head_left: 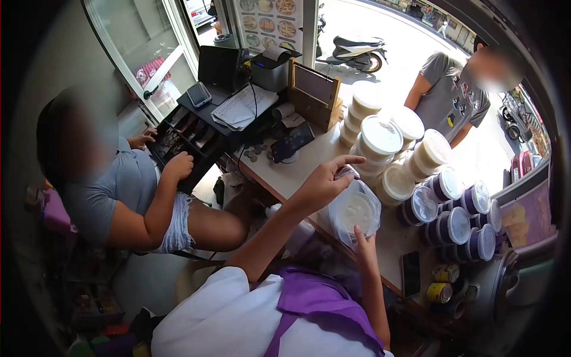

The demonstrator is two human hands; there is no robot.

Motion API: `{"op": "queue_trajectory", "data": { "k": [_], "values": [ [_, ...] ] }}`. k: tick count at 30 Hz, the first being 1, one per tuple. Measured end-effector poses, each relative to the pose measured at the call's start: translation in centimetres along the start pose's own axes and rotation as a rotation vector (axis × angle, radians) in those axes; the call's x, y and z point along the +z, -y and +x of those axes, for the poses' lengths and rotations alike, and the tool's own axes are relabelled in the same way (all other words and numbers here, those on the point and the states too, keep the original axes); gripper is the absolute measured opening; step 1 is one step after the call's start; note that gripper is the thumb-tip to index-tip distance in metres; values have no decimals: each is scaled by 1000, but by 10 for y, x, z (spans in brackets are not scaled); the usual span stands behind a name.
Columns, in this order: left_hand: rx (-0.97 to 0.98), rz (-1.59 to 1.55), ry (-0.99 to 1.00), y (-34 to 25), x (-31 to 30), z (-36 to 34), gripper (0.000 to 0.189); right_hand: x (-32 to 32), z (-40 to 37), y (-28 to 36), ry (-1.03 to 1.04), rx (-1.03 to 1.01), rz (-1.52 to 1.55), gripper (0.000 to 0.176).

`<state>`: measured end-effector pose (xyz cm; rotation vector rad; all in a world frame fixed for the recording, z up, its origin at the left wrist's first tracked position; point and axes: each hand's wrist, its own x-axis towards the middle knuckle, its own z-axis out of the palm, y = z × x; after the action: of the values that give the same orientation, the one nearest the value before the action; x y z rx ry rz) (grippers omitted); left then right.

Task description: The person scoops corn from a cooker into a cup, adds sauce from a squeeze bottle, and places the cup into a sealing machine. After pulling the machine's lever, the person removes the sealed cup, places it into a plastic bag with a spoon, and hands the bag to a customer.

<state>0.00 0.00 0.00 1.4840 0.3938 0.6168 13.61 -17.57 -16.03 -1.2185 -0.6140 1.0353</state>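
Note:
A thin clear plastic bag (339, 221) with a white-lidded tub (357, 209) inside is at the counter's near edge, in front of my body. My left hand (326, 183) is above the bag's left side, its index finger stretched out and the other fingers closed on a bunched piece of the plastic. From below, my right hand (366, 247) grips the near side of the bagged tub, thumb up against it. The underside of the tub is hidden.
Stacked cream-coloured tubs (380, 135) and purple tubs (455, 226) stand on the counter beyond and to the right. A phone (410, 273) and small yellow cans (439, 293) lie at right. One person (452, 89) stands outside; another (137, 178) sits by an open cash drawer (184, 140).

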Motion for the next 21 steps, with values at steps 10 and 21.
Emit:
{"op": "queue_trajectory", "data": {
  "k": [10,21],
  "values": [
    [237,639,-285,-12,-24,17,29,57,59,40,5,243,-524,47],
    [517,886,-308,-19,55,-26,23,-31,-54,136,-186,-226,-41,31]
  ]
}}
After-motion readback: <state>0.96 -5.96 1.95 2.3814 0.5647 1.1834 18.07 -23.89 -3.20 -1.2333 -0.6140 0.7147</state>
